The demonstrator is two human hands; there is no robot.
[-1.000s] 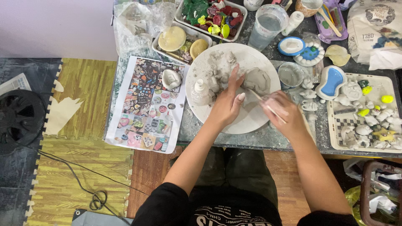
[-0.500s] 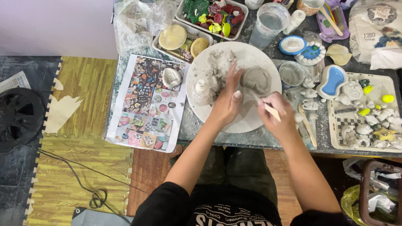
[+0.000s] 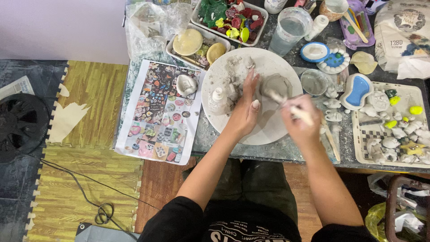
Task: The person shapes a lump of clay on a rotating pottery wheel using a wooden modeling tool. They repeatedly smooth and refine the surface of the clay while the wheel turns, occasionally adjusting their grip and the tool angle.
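- Fingers of the left hand point(image 3: 245, 112) lie spread and flat on the round white plate point(image 3: 273, 130) at frame centre, beside a grey clay lump point(image 3: 277, 85).
- Right hand point(image 3: 301, 120) fingers clamp a pale brush point(image 3: 291, 106), its tip touching the lump.
- Both rest on the cluttered surface point(image 3: 277, 152).

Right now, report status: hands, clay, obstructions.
Left hand steadying clay lump on white plate. Right hand holds a tool on the grey disc. Small bottle beside left hand.
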